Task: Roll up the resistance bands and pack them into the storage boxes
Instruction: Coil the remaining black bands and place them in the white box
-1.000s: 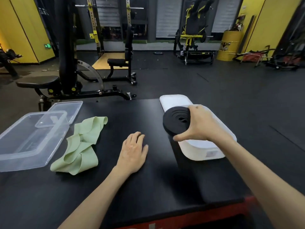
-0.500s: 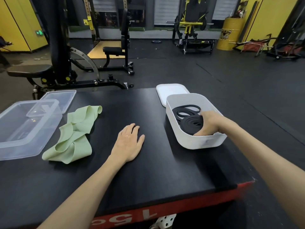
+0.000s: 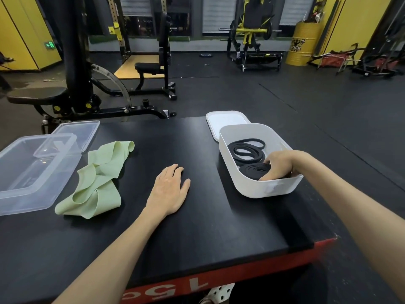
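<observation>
A black-topped platform [image 3: 197, 227] with a red front edge is seen. At its left side a clear plastic box [image 3: 13, 200] is set, with a clear lid [image 3: 81, 132] laid just behind it. A crumpled green band [image 3: 96, 183] is spread beside that box. The left hand [image 3: 168, 189] is laid flat near the middle. At the right a white box [image 3: 258, 189] is placed, and a white lid [image 3: 223, 121] is partly hidden behind it.

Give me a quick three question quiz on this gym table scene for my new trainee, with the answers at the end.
1. True or false: the green band is already rolled up.
2. Where does the rolled black band lie? A clear box, B white box, C floor.
3. Fill in: the left hand rests flat on the ____.
Key: 1 false; 2 B; 3 table.
</observation>
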Demonstrator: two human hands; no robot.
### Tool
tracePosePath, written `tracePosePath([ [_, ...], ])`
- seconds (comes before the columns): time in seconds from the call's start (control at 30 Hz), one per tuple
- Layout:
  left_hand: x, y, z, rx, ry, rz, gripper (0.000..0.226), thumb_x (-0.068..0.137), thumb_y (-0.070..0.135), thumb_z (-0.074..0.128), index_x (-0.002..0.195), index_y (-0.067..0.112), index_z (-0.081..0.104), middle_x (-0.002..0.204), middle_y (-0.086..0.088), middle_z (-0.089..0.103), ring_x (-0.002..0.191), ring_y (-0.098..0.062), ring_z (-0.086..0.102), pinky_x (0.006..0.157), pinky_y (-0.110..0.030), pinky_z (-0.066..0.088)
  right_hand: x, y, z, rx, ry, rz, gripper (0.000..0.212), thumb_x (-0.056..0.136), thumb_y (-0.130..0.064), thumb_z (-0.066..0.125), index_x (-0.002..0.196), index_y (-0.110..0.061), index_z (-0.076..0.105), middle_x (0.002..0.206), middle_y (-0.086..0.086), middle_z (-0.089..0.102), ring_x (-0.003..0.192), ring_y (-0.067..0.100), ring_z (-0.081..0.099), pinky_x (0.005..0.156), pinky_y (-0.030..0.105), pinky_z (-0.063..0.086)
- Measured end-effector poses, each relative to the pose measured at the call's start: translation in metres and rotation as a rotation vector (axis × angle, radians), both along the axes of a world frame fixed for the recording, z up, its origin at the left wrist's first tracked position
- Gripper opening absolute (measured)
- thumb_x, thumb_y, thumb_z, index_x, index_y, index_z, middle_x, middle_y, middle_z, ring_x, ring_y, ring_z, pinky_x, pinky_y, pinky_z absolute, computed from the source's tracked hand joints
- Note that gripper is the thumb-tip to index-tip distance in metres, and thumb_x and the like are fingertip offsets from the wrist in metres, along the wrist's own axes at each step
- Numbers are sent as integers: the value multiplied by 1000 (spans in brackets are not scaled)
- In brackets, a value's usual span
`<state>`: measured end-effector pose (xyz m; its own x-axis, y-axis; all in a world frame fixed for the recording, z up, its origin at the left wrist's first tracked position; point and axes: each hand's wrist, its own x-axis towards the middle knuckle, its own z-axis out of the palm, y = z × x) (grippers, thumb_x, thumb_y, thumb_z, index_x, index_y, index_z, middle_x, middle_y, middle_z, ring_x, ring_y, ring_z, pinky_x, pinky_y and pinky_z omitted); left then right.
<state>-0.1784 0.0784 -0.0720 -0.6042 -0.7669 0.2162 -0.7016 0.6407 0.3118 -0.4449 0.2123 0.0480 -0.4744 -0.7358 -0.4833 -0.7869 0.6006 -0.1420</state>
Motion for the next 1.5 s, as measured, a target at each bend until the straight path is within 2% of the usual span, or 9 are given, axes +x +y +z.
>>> tracePosePath([
  [0.33, 1, 0, -1, -5, 1, 1, 51, 101, 38, 38, 143, 10, 39, 152, -6, 33, 141, -21, 26, 116, -35, 21, -4, -3, -7, 117, 106, 136, 97, 58, -64, 74, 137, -18, 42, 138, -2, 49, 122, 21, 49, 104, 38, 40],
  [0.5, 1, 1, -1, -8, -16, 3, 50, 101, 37, 35, 145, 12, 36, 154, -4, 30, 142, -19, 23, 117, -34, 19, -1, -7, -4, 317, 117, 94, 109, 77, -58, 68, 152, -21, -3, 157, 7, 15, 141, 31, 22, 110, 41, 30],
  [0.67, 1, 1, -1, -30, -14, -2, 48, 101, 35, 37, 143, 12, 37, 153, -3, 31, 141, -19, 25, 117, -33, 19, -2, -4, -3, 321, 8, 32, 109, 85, -50, 63, 149, -19, -19, 159, 8, -4, 145, 29, 10, 111, 37, 22],
  [0.8, 0, 1, -1, -34, -19, 2, 47, 101, 33, 37, 143, 12, 37, 153, -3, 31, 140, -20, 25, 116, -34, 19, 3, -8, -2, 248, -231, -132, 104, 72, -24, 79, 151, -12, 13, 156, 8, 20, 139, 27, 29, 109, 34, 34],
  [0.87, 1, 1, -1, -34, -23, 7, 47, 101, 32, 36, 143, 13, 37, 153, -2, 30, 140, -20, 25, 116, -33, 19, 9, -16, -4, 219, -167, -122, 70, 62, -19, 80, 124, -6, 51, 130, 10, 53, 120, 29, 51, 99, 38, 46],
  [0.97, 1, 2, 0, -36, -17, 7, 46, 101, 30, 36, 143, 13, 37, 153, -1, 30, 139, -20, 25, 116, -33, 19, 14, -27, -7, 241, 0, -46, 24, 71, -20, 78, 82, -9, 60, 90, 5, 62, 99, 28, 61, 82, 35, 52],
  [1.07, 1, 2, 0, -36, -11, 5, 45, 101, 29, 36, 143, 13, 37, 152, -1, 31, 138, -20, 25, 115, -33, 20, 13, -29, -8, 272, 184, 39, 32, 66, -38, 79, 79, -15, 60, 92, 0, 61, 96, 24, 58, 81, 32, 50],
  [1.2, 1, 3, 0, -20, 3, 12, 45, 101, 31, 35, 142, 12, 37, 152, 0, 31, 139, -20, 25, 115, -33, 20, 13, -22, -6, 319, 211, 69, 71, 60, -52, 76, 117, -14, 60, 118, 1, 59, 106, 25, 57, 93, 35, 48],
  [1.5, 3, 7, 6, 7, 116, 0, 38, 101, 27, 39, 135, 14, 47, 141, 3, 42, 133, -17, 32, 110, -30, 28, 10, -7, -15, 21, -2, -91, 91, 78, -79, 42, 138, -11, 46, 143, 4, 46, 130, 24, 41, 108, 33, 30],
])
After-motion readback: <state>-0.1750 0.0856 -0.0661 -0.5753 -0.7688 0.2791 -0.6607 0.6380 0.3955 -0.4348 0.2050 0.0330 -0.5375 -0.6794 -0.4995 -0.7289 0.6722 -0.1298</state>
